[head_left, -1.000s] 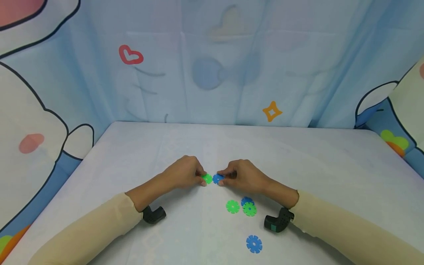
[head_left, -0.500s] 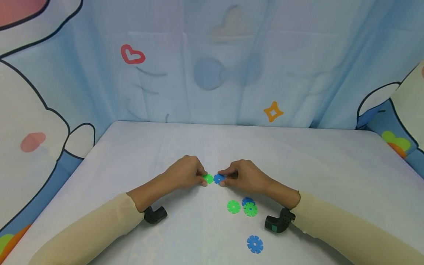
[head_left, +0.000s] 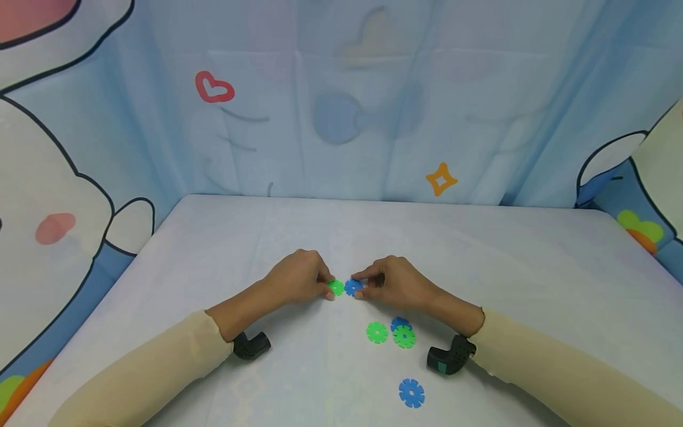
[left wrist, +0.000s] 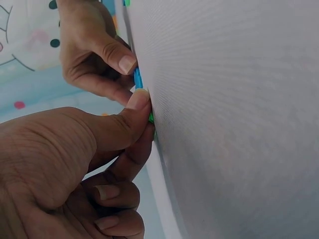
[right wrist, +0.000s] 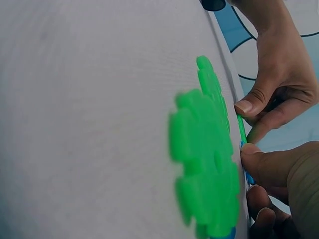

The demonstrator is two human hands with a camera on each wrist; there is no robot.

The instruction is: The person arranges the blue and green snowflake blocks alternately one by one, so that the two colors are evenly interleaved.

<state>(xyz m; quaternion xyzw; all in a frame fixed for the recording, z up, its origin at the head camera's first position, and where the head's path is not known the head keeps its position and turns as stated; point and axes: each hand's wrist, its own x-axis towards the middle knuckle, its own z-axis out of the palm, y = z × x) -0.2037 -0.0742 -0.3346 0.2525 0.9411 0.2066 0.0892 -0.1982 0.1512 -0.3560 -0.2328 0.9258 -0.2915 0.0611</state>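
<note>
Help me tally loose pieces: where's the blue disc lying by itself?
In the head view, the lone blue disc lies near the bottom, right of centre, below the green disc overlapping another blue disc.

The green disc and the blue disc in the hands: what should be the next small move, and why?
Probably the right hand should ease the blue disc gently toward the green disc, notch to notch. The left hand pinches the green one, the right hand pinches the blue one, and their notched rims lie edge to edge; whether they interlock cannot be told.
</note>
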